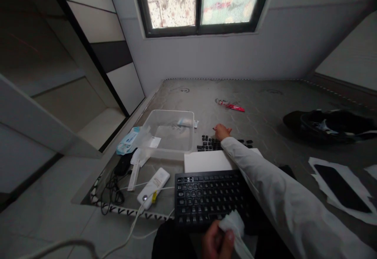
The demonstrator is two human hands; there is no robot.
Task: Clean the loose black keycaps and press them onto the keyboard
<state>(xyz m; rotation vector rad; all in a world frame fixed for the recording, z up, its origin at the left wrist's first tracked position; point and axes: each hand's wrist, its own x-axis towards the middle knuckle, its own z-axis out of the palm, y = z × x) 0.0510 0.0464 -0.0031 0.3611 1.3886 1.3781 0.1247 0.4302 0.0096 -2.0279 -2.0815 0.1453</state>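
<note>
Lower centre, the keyboard (206, 196) lies within close reach; the left hand (215, 241) pinches a bunched wipe (232, 223) at its near edge. Above, loose keycaps (216, 146) sit handy by the right hand (221, 132), whose grip I cannot tell.

Black keyboard (206, 198), loose keycaps (208, 145) and a white wipe (234, 222).
The keyboard lies face up, long side running left to right, its rows of small squares glinting dimly and its right end partly hidden; the black keycaps spread apart from it, beyond its far edge, some in uneven rows; the wipe is crumpled, bunched at the top, trailing downward, over the keyboard's near edge.
</note>
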